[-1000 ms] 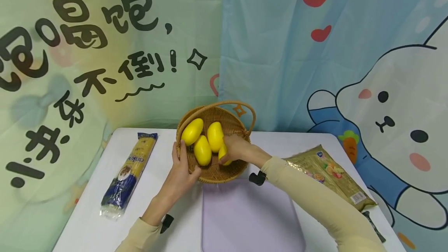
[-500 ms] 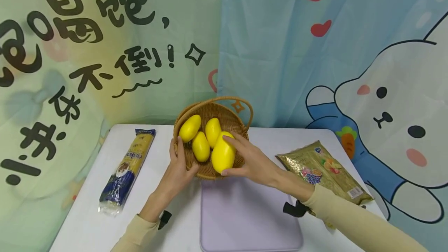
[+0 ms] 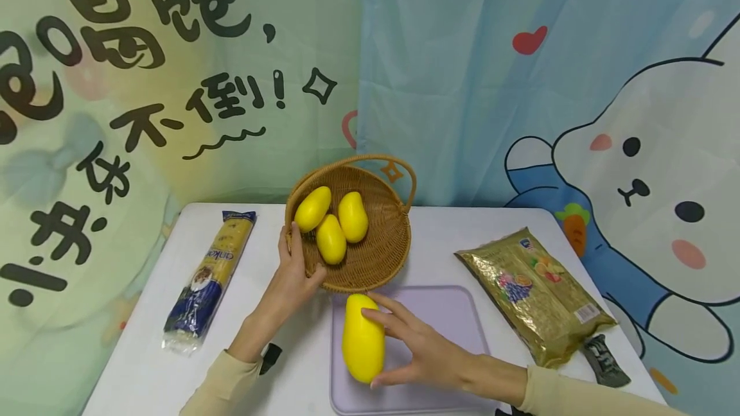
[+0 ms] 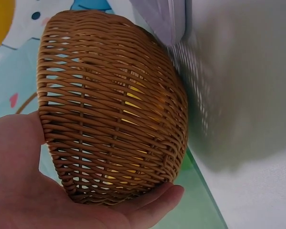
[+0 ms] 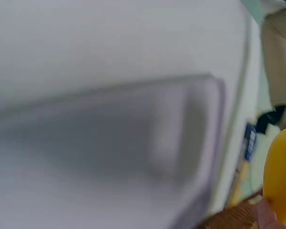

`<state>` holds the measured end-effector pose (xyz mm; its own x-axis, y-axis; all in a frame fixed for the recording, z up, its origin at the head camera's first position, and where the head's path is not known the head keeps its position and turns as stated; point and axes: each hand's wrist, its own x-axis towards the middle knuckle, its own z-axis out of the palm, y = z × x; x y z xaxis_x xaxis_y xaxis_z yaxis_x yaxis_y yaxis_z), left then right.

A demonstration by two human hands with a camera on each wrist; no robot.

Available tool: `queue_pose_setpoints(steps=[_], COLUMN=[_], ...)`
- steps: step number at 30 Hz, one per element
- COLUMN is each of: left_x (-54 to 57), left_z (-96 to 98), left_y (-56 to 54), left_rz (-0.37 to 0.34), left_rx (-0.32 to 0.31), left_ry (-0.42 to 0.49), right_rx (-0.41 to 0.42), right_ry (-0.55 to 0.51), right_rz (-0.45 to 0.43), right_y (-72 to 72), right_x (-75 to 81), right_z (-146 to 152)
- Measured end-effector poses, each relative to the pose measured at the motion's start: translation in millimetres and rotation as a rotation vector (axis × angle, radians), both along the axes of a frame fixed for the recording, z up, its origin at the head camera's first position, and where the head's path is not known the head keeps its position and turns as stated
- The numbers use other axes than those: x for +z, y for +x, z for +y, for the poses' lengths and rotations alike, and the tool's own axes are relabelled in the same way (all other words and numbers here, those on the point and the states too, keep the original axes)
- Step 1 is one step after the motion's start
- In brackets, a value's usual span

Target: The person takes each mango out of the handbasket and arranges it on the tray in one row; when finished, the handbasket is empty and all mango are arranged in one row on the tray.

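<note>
My left hand grips the left side of a brown wicker basket, its thumb at the front rim. In the left wrist view, that hand wraps the woven wall of the tilted basket. Inside lie three yellow mangoes. With fingers and thumb my right hand holds another yellow mango over the pale purple tray. The right wrist view catches this mango at its right edge, above the blurred tray.
A noodle packet lies on the white table at the left. On the right are a gold foil bag and a small dark wrapped packet. Behind the table hangs a printed curtain.
My right hand has lifted one mango out of the basket and brought it toward me, over the tray. The left hand keeps its hold on the basket.
</note>
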<state>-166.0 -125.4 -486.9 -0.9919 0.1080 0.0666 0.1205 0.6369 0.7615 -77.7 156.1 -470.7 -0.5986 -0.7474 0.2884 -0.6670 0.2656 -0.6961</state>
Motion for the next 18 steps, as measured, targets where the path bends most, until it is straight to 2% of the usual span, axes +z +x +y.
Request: queue_pose_setpoints(steps=[3,8,12,18], left_x=[0.6,-0.5,-1.8,-0.5], left_z=[-0.4,0.3,0.7,0.5], left_y=[-0.1,0.4,1.0,1.5], left_rz=[0.008,0.023,0.022,0.017], left_rx=[-0.002,0.002,-0.003,-0.008], left_ry=[-0.005,-0.013,-0.011,-0.024], right_rx=[0.006,-0.057,-0.072,-0.081], right_ry=[0.054,0.197,0.238,0.264], right_rz=[0.000,-0.043,-0.041,-0.030], right_y=[6.9,11.0,6.8,-1.6], right_x=[-15.3,-34.4,-43.5,-48.4], right_z=[-2.0,-5.7,-10.2,-14.8])
